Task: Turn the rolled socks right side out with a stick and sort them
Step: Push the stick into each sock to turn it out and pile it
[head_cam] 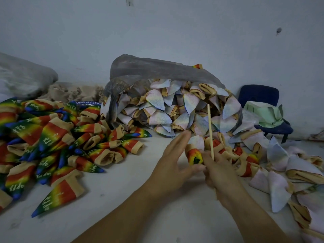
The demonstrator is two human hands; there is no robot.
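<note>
Sock (194,156) partly turned, between my hands

The sock sits between my two hands, just above the white surface (122,190). Its near end shows the rainbow side and its far end shows the pale inside, so I judge the turning only half done. My right hand (216,170) grips the stick (210,132), which stands upright just beside the sock; I cannot tell whether its tip is inside. My left hand (173,155) is wide, fingers straight along the sock's left side, thumb beneath it. Next I need to work the rest of the rainbow side out, then drop the sock on the rainbow pile (43,137) at my left. Pale unturned socks (157,109) spill from the plastic bag (157,67) ahead
</note>
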